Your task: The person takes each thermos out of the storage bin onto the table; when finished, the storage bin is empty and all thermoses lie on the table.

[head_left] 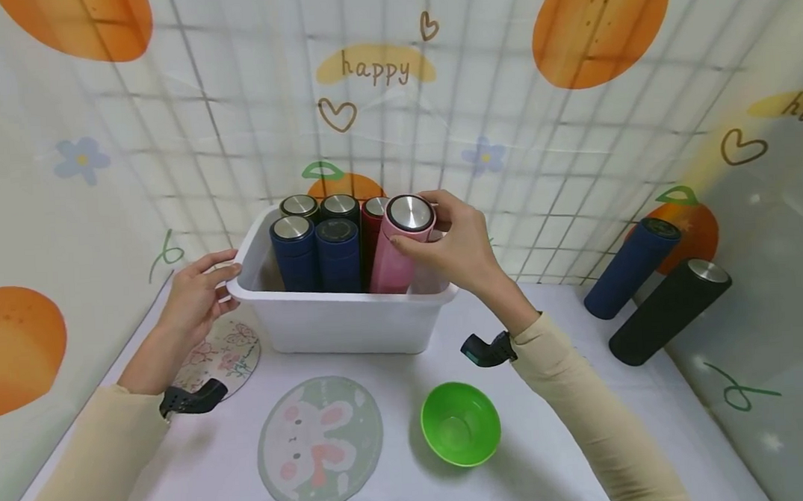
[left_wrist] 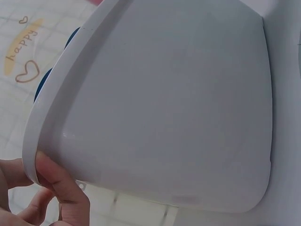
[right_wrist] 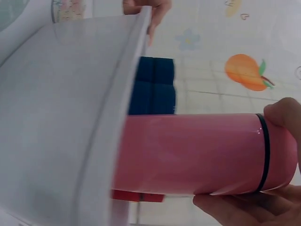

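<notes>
While a right hand (head_left: 460, 240) is gripping near its cap, a pink bottle (head_left: 393, 260) is jutting above a white tub (head_left: 351, 324)

Nearest, lying on the table (head_left: 236, 467): green bowl (head_left: 460, 424), rabbit mat (head_left: 320, 444). Next: the tub, holding the bottle's hidden base. Judged risk: smooth sides could be slipping from the grasp, or a tilting base be knocking the red bottle (head_left: 371, 233) just beside. Pose: right thumb opposing fingers, forearm (head_left: 576, 392) slanting in from lower right; left hand (head_left: 198, 293) pinching the tub's left rim. Farther right, standing apart: black bottle (head_left: 670, 313), then blue bottle (head_left: 631, 269).
</notes>
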The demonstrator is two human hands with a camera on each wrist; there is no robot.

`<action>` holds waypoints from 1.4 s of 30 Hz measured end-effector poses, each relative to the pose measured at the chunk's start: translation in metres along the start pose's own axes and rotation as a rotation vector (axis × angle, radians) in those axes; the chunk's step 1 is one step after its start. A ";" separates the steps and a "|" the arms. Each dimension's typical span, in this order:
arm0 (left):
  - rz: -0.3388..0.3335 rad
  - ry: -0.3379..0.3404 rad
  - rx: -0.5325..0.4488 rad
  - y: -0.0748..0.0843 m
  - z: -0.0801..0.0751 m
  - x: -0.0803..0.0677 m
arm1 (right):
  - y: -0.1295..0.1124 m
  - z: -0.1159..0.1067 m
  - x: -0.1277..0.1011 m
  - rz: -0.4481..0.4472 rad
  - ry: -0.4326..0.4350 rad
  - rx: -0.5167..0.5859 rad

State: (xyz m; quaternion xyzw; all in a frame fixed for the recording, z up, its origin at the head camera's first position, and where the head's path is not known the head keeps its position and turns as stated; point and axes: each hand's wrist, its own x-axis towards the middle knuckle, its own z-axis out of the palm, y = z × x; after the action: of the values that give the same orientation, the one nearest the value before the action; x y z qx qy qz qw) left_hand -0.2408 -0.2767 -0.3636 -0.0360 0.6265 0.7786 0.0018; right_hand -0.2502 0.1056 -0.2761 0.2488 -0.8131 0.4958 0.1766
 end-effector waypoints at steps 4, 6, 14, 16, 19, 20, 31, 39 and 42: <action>0.001 0.004 0.016 0.000 0.001 0.001 | -0.011 -0.010 -0.002 -0.031 0.044 -0.023; 0.000 0.007 0.017 0.000 0.001 0.002 | -0.017 -0.015 -0.002 -0.053 0.060 -0.011; 0.008 -0.011 0.014 0.003 0.002 0.001 | -0.032 -0.032 -0.006 -0.112 0.110 0.074; 0.010 -0.017 0.017 0.004 0.002 0.001 | -0.035 -0.036 -0.007 -0.115 0.125 0.094; 0.012 -0.024 0.013 0.004 0.003 0.001 | -0.037 -0.042 -0.008 -0.132 0.148 0.119; 0.011 -0.025 0.012 0.004 0.003 0.000 | -0.038 -0.044 -0.009 -0.144 0.156 0.122; -0.003 -0.002 -0.007 0.001 0.000 0.001 | -0.047 -0.072 -0.015 -0.250 0.228 0.123; -0.008 0.002 -0.008 -0.001 -0.002 0.002 | -0.048 -0.093 -0.022 -0.230 0.297 0.098; -0.003 0.000 -0.006 -0.001 -0.002 0.002 | -0.046 -0.100 -0.025 -0.204 0.328 0.067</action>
State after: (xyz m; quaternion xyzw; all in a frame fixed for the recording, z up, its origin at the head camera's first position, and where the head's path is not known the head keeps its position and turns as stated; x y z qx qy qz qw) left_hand -0.2428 -0.2785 -0.3654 -0.0369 0.6242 0.7803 0.0028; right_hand -0.1992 0.1832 -0.2119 0.2514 -0.7270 0.5360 0.3478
